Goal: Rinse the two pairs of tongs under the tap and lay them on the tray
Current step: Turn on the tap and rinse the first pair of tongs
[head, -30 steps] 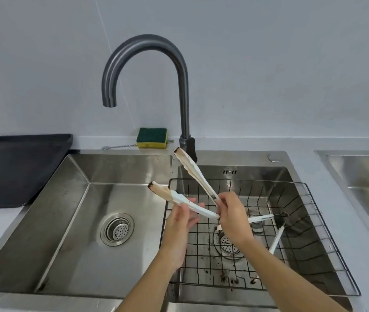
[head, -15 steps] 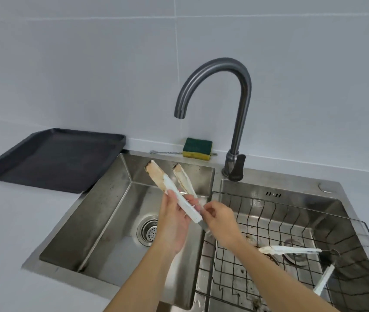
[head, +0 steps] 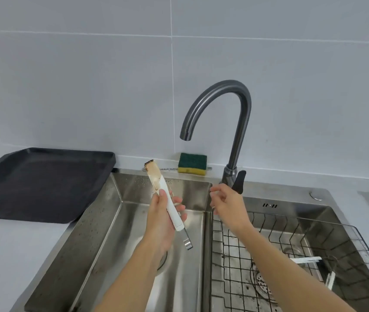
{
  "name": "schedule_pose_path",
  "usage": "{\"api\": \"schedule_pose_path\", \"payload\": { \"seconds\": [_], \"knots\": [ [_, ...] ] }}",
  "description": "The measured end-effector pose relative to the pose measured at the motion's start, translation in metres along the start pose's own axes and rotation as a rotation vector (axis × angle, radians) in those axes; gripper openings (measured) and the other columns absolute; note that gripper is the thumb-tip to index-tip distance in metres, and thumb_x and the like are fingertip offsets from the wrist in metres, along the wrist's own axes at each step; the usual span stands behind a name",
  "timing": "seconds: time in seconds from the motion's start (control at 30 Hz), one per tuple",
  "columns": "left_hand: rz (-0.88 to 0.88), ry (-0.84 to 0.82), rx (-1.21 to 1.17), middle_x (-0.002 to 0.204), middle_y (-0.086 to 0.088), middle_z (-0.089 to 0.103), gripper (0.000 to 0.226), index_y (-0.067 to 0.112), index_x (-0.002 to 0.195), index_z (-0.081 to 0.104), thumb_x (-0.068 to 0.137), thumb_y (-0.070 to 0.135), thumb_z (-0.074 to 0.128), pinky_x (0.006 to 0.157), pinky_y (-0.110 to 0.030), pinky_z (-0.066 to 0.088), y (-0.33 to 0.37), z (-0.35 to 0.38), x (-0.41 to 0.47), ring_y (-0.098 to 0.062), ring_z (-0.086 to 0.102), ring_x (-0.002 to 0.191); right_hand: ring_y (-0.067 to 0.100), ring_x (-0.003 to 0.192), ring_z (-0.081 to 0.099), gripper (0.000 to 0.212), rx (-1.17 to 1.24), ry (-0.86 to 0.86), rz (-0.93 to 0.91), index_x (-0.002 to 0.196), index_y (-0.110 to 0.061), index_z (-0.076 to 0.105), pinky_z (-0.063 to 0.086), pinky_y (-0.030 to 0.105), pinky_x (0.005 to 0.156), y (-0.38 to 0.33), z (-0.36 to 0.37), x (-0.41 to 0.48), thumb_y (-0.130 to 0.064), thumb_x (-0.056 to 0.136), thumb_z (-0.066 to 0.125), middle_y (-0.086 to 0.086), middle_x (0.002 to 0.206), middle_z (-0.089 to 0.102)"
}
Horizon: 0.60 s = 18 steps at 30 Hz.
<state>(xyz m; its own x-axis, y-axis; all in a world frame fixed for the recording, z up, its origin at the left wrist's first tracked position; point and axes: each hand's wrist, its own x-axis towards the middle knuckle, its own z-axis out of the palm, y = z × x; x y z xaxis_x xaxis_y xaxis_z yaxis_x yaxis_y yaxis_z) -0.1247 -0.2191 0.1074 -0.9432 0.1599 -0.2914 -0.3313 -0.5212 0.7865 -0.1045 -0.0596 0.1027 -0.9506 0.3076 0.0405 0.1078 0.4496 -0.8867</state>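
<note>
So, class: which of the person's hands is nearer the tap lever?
The right hand: it is open just left of the lever, almost touching. The left hand is farther left over the basin, gripping the tongs.

white-handled tongs with brown-stained tips (head: 167,199): squeezed closed, tips far, over left basin | second white-handled tongs (head: 309,260): lay open in right basin's rack | black rectangular tray (head: 44,183): far left | grey gooseneck tap (head: 235,131): spout over left basin

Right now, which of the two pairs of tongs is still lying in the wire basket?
The white tongs at the basket's far right, in the right-hand sink. The other pair, with browned tips, is held closed in the left hand over the left sink.
</note>
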Motion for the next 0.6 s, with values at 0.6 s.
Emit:
{"api": "schedule_pose_path", "payload": {
  "seconds": [0.6],
  "knots": [
    [-0.123, -0.030, 0.164, 0.083, -0.006, 0.059, 0.016, 0.022, 0.094, 0.054, 0.099, 0.031, 0.042, 0.065, -0.031, 0.049, 0.028, 0.008, 0.047, -0.017, 0.056, 0.071, 0.020, 0.057, 0.053, 0.031, 0.178, 0.426, 0.331, 0.121, -0.012, 0.047, 0.049, 0.032, 0.053, 0.001, -0.032, 0.047, -0.028, 0.094, 0.051, 0.013, 0.078, 0.059]
  ]
}}
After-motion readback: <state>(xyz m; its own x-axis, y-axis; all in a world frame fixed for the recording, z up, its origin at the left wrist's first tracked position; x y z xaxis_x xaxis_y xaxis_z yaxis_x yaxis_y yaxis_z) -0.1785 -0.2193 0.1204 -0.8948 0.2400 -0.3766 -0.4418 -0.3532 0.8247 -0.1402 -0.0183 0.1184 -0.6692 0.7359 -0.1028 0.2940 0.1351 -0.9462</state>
